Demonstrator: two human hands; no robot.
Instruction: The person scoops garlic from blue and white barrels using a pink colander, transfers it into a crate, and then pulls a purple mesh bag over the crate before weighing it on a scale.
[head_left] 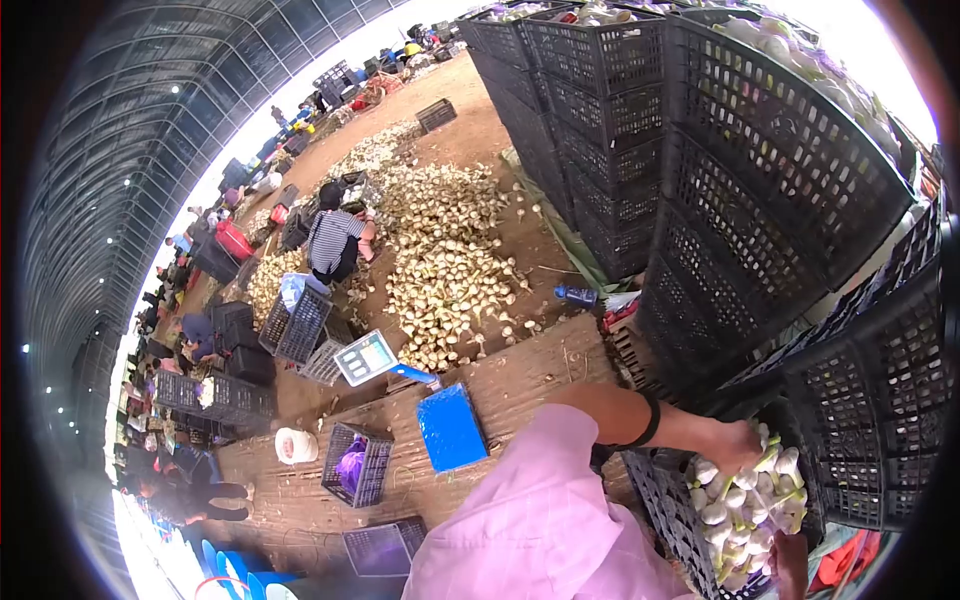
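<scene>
The left hand (735, 442) rests spread on the heap of white bulbs (745, 505) filling the black crate (670, 510) at the lower right of the frame, while the right hand (790, 560) sits at the crate's near edge, its grip too cropped to tell. The step in hand looks like settling or sorting the bulbs in the full crate; the next move likely needs a firm hold on both crate rims. Stacked crates (760, 170) rise above, a blue scale (450, 425) lies left.
</scene>
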